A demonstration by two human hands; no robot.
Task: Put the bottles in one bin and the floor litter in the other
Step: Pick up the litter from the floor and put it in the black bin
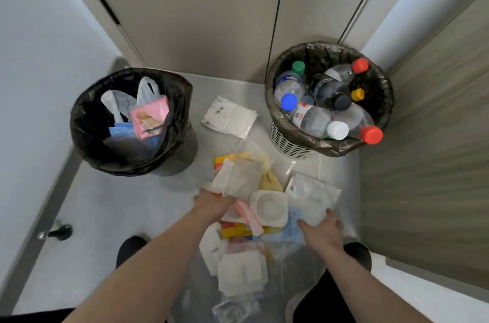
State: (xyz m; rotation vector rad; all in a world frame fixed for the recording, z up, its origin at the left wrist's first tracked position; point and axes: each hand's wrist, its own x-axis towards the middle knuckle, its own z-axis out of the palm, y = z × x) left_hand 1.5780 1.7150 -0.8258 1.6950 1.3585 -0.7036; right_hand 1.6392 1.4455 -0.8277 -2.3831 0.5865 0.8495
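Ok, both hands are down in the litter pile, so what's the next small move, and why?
Probably close both hands on the pile and lift a bundle toward the black bin. The left hand and right hand flank the wrappers and white tray, the bottles already fill the mesh bin, and the black bin holds similar packaging.

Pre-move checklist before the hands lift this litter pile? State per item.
1. Bottles sorted: ok. All visible bottles sit in the right bin; none seen on the floor.
2. Litter bin has room: ok. The pink packet and bags lie below its rim.
3. Left hand on the litter pile: ok, at its left edge; grip cannot tell.
4. Right hand on the pile: ok, touching a clear plastic bag; grip cannot tell.
5. Whole pile gathered: not ok. A white packet lies apart between the bins.
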